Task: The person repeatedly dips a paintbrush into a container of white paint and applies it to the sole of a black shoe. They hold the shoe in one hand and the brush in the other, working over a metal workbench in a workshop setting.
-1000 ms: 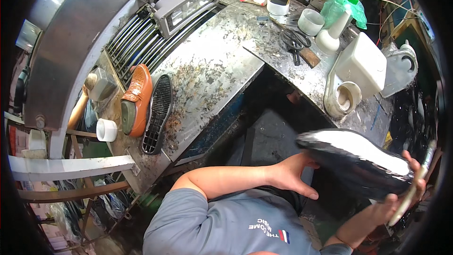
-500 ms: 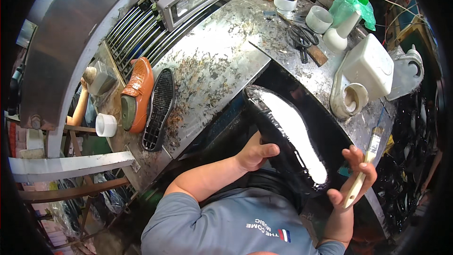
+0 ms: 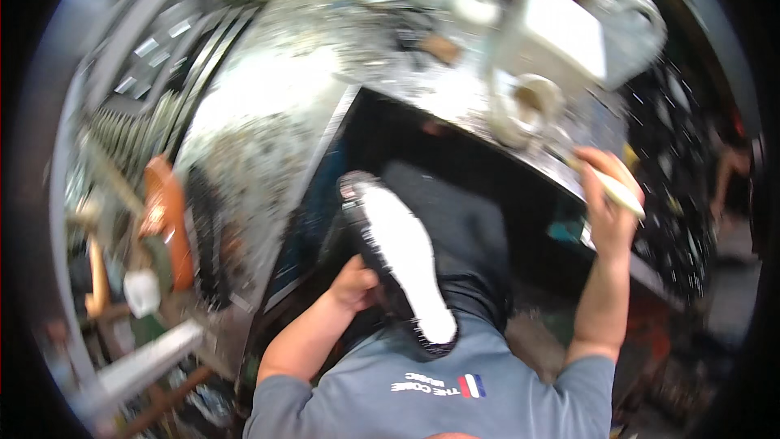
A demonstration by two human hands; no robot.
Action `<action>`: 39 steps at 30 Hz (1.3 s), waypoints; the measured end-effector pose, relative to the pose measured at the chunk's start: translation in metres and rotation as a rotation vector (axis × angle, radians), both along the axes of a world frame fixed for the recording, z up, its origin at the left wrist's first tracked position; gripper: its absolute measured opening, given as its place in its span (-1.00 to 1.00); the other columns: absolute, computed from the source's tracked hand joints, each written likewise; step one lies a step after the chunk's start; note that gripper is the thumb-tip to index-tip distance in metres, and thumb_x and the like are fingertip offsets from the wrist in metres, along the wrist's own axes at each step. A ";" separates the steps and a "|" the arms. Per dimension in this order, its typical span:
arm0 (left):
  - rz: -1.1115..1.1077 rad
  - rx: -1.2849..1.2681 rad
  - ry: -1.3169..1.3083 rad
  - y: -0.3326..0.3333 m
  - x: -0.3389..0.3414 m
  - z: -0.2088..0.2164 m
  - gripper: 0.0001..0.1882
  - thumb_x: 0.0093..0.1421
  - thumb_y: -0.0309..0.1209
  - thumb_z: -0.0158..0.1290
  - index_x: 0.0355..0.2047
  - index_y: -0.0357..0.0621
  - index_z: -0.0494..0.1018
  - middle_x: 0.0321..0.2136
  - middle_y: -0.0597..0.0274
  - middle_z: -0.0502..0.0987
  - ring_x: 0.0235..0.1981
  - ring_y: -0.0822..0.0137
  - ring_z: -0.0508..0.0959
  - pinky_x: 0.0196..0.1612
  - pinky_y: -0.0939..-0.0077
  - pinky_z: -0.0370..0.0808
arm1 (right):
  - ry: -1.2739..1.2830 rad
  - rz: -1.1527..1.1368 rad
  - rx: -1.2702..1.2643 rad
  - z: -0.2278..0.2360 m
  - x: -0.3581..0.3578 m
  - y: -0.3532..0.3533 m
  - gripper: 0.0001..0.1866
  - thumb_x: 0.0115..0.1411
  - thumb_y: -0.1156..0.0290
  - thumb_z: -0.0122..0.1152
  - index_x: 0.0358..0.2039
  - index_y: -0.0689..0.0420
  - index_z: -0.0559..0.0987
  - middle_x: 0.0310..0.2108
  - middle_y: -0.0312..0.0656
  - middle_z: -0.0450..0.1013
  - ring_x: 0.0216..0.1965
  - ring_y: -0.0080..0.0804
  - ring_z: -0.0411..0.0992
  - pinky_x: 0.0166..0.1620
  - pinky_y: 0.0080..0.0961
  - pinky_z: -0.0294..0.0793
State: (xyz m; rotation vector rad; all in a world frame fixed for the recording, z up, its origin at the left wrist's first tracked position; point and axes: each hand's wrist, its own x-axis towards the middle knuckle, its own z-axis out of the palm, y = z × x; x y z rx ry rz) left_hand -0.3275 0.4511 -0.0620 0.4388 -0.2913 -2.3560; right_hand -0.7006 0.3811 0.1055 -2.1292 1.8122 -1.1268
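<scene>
Your left hand (image 3: 355,283) is closed on the black shoe (image 3: 398,260), holding it sole-up over your lap, white sole facing you. Your right hand (image 3: 608,203) is wrapped around a pale brush (image 3: 611,185), raised by the desk (image 3: 479,97) edge near a small pot (image 3: 526,106). You seem between loading and spreading; next, bring the brush to the sole steadily.
</scene>
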 end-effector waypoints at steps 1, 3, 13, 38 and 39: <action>0.033 -0.053 -0.005 0.005 0.000 -0.008 -0.03 0.02 -0.14 0.47 0.35 -0.29 0.27 0.19 -0.11 0.50 0.18 -0.06 0.55 0.21 -0.02 0.54 | 0.027 0.019 -0.012 0.007 0.002 -0.008 -0.85 0.20 0.54 0.33 -0.21 0.25 0.69 -0.36 -0.08 0.61 -0.39 -0.32 0.56 -0.29 -0.49 0.49; 0.003 -0.122 0.004 0.007 0.003 -0.020 0.03 0.02 -0.10 0.46 0.37 -0.30 0.22 0.21 -0.16 0.46 0.18 -0.04 0.55 0.20 0.02 0.55 | 0.146 0.042 -0.048 0.013 -0.005 -0.023 -0.83 0.17 0.47 0.42 -0.22 0.21 0.70 -0.34 -0.09 0.64 -0.34 -0.22 0.61 -0.25 -0.41 0.56; -0.090 -0.221 -0.042 0.001 0.013 -0.026 0.13 -0.09 -0.09 0.53 0.40 -0.29 0.20 0.30 -0.25 0.34 0.27 -0.10 0.45 0.27 -0.05 0.44 | 0.241 -0.029 0.115 -0.023 -0.012 -0.072 -0.80 0.16 0.32 0.42 -0.22 0.09 0.73 -0.27 -0.10 0.64 -0.24 -0.14 0.64 -0.16 -0.36 0.61; 0.117 -1.018 -0.509 -0.044 -0.007 0.060 0.11 -0.07 -0.20 0.52 0.40 -0.25 0.16 0.31 -0.05 0.30 0.29 -0.23 0.39 0.30 -0.18 0.37 | -0.045 -0.008 -0.225 -0.026 -0.007 -0.043 -0.83 0.16 0.35 0.42 -0.22 0.04 0.71 -0.31 -0.16 0.62 -0.31 -0.14 0.61 -0.26 -0.34 0.60; 0.135 -1.206 -0.647 -0.046 -0.006 0.062 0.12 -0.06 -0.14 0.52 0.41 -0.24 0.15 0.32 -0.05 0.30 0.29 -0.20 0.39 0.31 -0.16 0.37 | -0.039 0.003 -0.221 -0.026 -0.009 -0.045 -0.83 0.16 0.34 0.42 -0.22 0.04 0.71 -0.31 -0.16 0.62 -0.31 -0.14 0.61 -0.25 -0.34 0.60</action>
